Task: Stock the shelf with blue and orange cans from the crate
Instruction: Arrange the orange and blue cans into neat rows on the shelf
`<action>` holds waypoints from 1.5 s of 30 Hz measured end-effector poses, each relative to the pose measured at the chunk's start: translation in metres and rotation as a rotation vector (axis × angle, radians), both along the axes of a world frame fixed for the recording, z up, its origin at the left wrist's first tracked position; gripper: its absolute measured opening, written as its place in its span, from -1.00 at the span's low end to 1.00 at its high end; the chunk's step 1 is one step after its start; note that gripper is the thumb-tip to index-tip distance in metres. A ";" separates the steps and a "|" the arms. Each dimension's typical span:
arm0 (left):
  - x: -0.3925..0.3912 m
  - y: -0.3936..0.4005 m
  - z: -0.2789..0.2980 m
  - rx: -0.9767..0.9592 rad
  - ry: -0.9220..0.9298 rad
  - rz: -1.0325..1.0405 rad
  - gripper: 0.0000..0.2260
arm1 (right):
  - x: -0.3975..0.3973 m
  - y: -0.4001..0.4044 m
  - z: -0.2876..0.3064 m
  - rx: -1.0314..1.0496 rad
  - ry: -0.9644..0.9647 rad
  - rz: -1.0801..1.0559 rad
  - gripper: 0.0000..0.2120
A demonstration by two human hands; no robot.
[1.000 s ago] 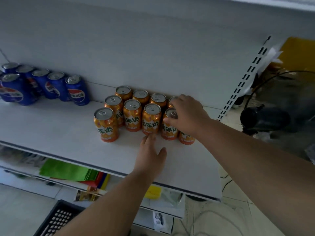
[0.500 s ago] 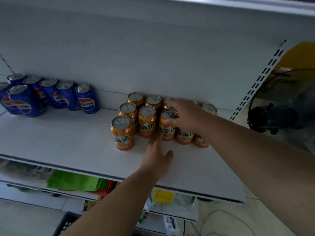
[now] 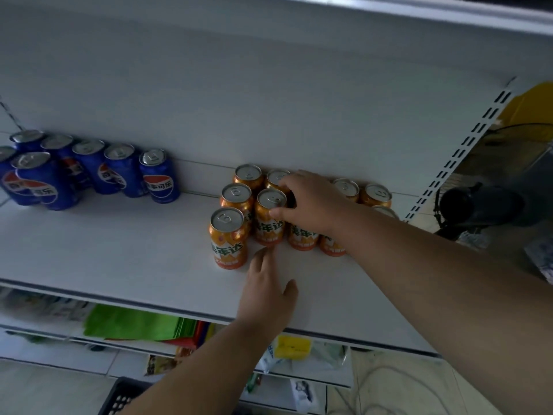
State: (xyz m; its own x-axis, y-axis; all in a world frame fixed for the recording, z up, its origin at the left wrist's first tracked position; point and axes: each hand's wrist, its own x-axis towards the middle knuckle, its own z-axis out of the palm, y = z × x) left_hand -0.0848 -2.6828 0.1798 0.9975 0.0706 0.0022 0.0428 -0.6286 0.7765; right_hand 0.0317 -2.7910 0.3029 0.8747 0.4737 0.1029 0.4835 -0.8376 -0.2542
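- Since the earlier frames, right hand (image 3: 311,202) has slid left across the orange cans (image 3: 270,217), now over the middle of the cluster; left hand (image 3: 267,295) about where it was.
- Orange cans packed tight, upright, toward the right back of the shelf (image 3: 119,253); blue cans (image 3: 119,172) grouped well apart at left, likely sorted by colour.
- Right hand: arm stretched forward, palm down, fingers curled round one can's top, gripping it.
- Left hand: flat on shelf, fingers loose and pointing at the front cans, holding nothing, probably bracing.
- Crate (image 3: 119,399) corner below, contents not visible.
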 end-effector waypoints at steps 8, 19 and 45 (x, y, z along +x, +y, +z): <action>0.015 0.001 0.007 -0.055 0.117 0.034 -0.23 | 0.004 0.018 -0.008 0.053 0.023 -0.012 -0.64; 0.012 0.010 0.010 -0.045 0.101 0.000 -0.33 | 0.001 0.020 -0.005 -0.044 -0.020 -0.050 -0.64; 0.063 0.148 0.029 -0.274 0.072 0.164 -0.55 | 0.013 0.075 0.011 -0.057 0.087 0.068 -0.58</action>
State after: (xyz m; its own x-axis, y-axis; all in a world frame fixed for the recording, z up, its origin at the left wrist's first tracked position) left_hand -0.0215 -2.5346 0.2083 0.9696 0.2189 -0.1092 0.1873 -0.3771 0.9070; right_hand 0.0444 -2.7157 0.3143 0.8448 0.5350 -0.0010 0.5178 -0.8181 -0.2504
